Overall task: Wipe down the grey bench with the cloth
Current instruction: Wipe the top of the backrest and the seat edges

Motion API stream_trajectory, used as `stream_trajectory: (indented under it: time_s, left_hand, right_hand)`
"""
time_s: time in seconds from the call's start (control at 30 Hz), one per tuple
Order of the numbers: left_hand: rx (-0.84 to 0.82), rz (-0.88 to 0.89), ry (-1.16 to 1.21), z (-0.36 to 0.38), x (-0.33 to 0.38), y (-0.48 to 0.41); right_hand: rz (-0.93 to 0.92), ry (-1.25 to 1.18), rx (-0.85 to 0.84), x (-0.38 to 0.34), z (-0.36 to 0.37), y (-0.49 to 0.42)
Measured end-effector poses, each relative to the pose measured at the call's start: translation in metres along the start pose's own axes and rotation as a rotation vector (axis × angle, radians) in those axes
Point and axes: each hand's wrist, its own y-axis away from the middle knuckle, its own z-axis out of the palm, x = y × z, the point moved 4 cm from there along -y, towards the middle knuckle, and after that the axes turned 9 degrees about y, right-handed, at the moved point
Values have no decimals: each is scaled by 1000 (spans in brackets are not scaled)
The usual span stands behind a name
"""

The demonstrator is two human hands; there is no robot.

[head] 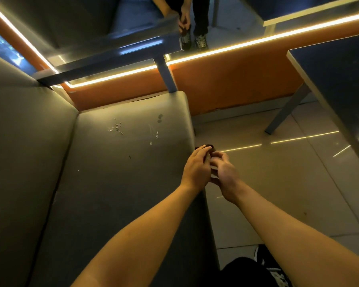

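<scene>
The grey bench fills the left and middle, its seat running away from me to an orange wall. Water droplets and small dark spots lie on the far part of the seat. Both hands meet just past the seat's right edge. My left hand and my right hand are closed together around a small dark cloth, which is mostly hidden between the fingers; only a dark tip shows above them.
The bench backrest rises on the left. A dark table with a metal leg stands at the right over a tiled floor. A mirror above the orange wall reflects a person's legs. My shoe is at the bottom.
</scene>
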Motion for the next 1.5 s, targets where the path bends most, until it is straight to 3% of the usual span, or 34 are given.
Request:
stream_trajectory:
  time_s: [0.1,0.2,0.33,0.43,0.5,0.73,0.9,1.1,1.27,1.5]
  left_hand:
    - [-13,-118,422,-7,10,2]
    - [-48,-112,529,-21,13,3]
    - [124,81,255,-57,6,-3]
    - [312,46,-108,-76,-19,-21]
    - [324,13,-243,-72,-29,-30]
    - [302,-23,-584,-52,-31,-38]
    - [302,-13,-692,-46,-35,-40]
    - [267,-64,-734,-45,-33,-40]
    - [251,-85,-745,-45,-34,-37]
    - [237,-93,-806,-50,-27,-43]
  right_hand:
    - [-92,-139,-40,-8,12,-1]
    - [-178,-162,-44,-12,30,-8]
    - [-501,506,176,-22,42,-22]
    - [-580,933,119,-14,58,-35]
    - [-556,1044,100,-3,59,-47]
    - [-408,761,222,-23,43,-109]
    - [-89,505,150,-31,39,-172]
    - [41,338,213,4,44,-136]
    - [55,339,295,20,40,-99]
    - [3,345,300,-5,42,-138]
